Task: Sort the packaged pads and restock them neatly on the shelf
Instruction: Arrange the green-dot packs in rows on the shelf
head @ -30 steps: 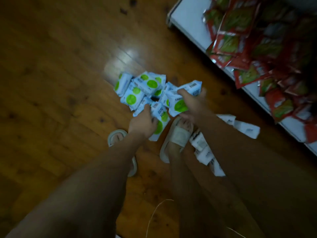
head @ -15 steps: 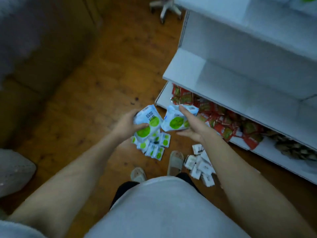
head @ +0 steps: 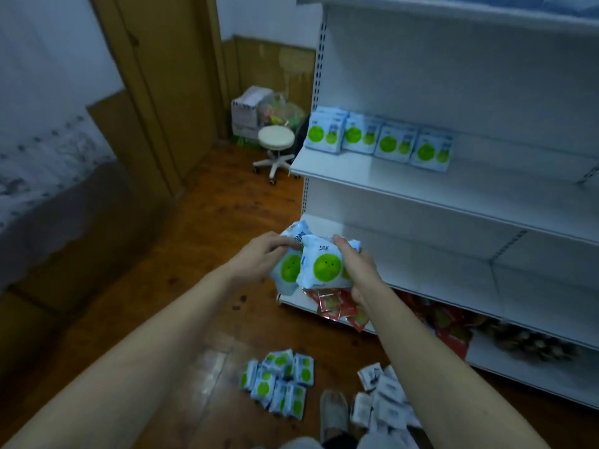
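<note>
My left hand [head: 259, 257] grips a pale blue pad pack with a green dot [head: 287, 270], and my right hand [head: 358, 267] holds another green-dot pad pack [head: 324, 265] pressed against it, both in front of the white shelf unit [head: 405, 196]. Several matching packs [head: 379, 139] stand in a row on the upper shelf board. A heap of green-dot packs [head: 278, 384] lies on the wooden floor below my arms. Beside it sits a pile of white packs [head: 384, 396].
Red sachets [head: 337, 306] and dark items [head: 531, 345] fill the bottom shelf. A white stool [head: 275, 140] and boxes with bags [head: 252, 108] stand in the far corner. A bed with a patterned cover [head: 42, 176] is on the left. My sandalled foot [head: 334, 413] is by the piles.
I have risen from the floor pile with a pack in each hand. The view has swung up to the shelves, and the two packs have come together in front of me.
</note>
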A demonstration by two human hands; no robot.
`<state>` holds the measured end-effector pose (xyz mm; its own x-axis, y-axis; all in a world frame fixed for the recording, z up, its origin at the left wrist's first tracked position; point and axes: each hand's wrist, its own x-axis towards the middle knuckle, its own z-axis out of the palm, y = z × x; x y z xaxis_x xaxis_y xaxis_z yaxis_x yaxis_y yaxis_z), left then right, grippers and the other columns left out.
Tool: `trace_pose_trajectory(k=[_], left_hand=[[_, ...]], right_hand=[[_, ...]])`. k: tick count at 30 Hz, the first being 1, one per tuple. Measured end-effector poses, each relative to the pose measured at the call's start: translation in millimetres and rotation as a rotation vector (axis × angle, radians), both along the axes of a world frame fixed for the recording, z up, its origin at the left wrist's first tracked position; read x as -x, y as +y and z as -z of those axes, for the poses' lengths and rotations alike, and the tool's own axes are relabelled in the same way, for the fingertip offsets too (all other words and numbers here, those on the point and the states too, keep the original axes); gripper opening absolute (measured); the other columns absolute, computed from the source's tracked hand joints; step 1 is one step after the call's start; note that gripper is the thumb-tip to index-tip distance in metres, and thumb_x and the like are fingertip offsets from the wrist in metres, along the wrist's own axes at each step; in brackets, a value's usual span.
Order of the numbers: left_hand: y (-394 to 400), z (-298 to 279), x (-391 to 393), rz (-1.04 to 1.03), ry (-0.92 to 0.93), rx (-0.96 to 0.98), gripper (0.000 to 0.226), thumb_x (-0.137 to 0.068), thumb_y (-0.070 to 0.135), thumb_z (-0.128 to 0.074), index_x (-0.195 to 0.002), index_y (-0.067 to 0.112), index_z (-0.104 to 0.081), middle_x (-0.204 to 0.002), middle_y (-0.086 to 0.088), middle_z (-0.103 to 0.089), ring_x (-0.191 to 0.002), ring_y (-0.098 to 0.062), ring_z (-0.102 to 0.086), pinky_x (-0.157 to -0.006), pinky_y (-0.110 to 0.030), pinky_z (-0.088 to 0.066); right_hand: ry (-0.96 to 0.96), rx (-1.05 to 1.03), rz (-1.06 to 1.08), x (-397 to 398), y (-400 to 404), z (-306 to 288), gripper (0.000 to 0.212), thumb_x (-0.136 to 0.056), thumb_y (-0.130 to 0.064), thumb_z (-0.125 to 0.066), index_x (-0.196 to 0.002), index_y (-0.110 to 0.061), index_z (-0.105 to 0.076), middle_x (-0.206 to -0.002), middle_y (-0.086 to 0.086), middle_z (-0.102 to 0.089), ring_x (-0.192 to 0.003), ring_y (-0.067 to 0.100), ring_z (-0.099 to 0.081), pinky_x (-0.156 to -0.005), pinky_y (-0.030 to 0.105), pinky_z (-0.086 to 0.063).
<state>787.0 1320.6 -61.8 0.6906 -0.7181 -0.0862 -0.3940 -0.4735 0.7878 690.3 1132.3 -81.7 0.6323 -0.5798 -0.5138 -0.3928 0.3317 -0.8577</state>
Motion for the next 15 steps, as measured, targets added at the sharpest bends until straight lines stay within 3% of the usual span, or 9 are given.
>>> trace_pose_trajectory(k=[3, 5, 7, 9, 12, 15], left_hand=[[-11.7, -22.0, 6.2, 0.006, 0.116, 0.101, 0.032, -0.092, 0.055, -0.054, -0.101, 0.030, -0.072, -0.107, 0.007, -0.056, -0.094, -0.012, -0.061, -0.064, -0.022, -0.048], [-18.6, -30.8, 7.7, 0.038, 0.119, 0.130, 0.025, -0.082, 0.054, -0.068, -0.097, 0.034, -0.072, -0.108, 0.007, -0.057, -0.095, -0.010, -0.063, -0.060, -0.018, -0.050], [-23.8, -40.9, 2.3, 0.039, 0.115, 0.142, 0.021, -0.080, 0.043, -0.076, -0.097, 0.031, -0.072, -0.110, 0.007, -0.058, -0.095, -0.011, -0.064, -0.058, -0.015, -0.052], [-27.6, -50.4, -9.4, 0.042, 0.052, 0.133, 0.020, -0.079, 0.041, -0.077, -0.095, 0.028, -0.072, -0.109, 0.006, -0.059, -0.095, -0.012, -0.064, -0.061, -0.020, -0.055], [-34.9, -65.4, -28.4, 0.082, -0.088, 0.068, 0.021, -0.078, 0.045, -0.077, -0.091, 0.029, -0.073, -0.107, 0.007, -0.059, -0.095, -0.010, -0.062, -0.070, -0.029, -0.059], [-46.9, -79.0, -42.4, 0.103, -0.106, 0.076, 0.025, -0.079, 0.046, -0.076, -0.095, 0.026, -0.074, -0.108, 0.005, -0.061, -0.096, -0.008, -0.062, -0.075, -0.031, -0.059]], right_hand=[[-0.078, 0.063, 0.020, -6.0, 6.2, -24.1, 0.036, -0.084, -0.045, -0.070, -0.103, -0.016, -0.065, -0.094, 0.008, -0.074, -0.081, 0.025, -0.073, -0.071, 0.038, -0.061], [-0.099, 0.098, 0.016, -9.8, 9.8, -37.9, 0.043, -0.082, -0.050, -0.068, -0.107, -0.016, -0.063, -0.099, 0.008, -0.073, -0.083, 0.025, -0.073, -0.073, 0.040, -0.061], [-0.090, 0.154, -0.028, -8.8, 9.0, -54.0, 0.056, -0.081, -0.055, -0.067, -0.118, -0.018, -0.049, -0.110, 0.008, -0.068, -0.086, 0.024, -0.070, -0.071, 0.039, -0.060], [-0.105, 0.297, -0.156, -2.5, 3.4, -74.5, 0.057, -0.086, -0.055, -0.065, -0.125, -0.027, -0.035, -0.118, 0.005, -0.060, -0.088, 0.020, -0.066, -0.062, 0.031, -0.053], [-0.140, 0.564, -0.377, 1.0, -14.9, -99.0, 0.069, -0.080, -0.055, -0.072, -0.135, -0.042, -0.033, -0.129, 0.002, -0.048, -0.105, 0.021, -0.061, -0.061, 0.023, -0.046], [-0.051, 0.786, -0.586, -5.2, -31.0, -118.9, 0.070, -0.079, -0.044, -0.077, -0.138, -0.039, -0.041, -0.125, -0.002, -0.034, -0.111, 0.022, -0.052, -0.072, 0.033, -0.054]])
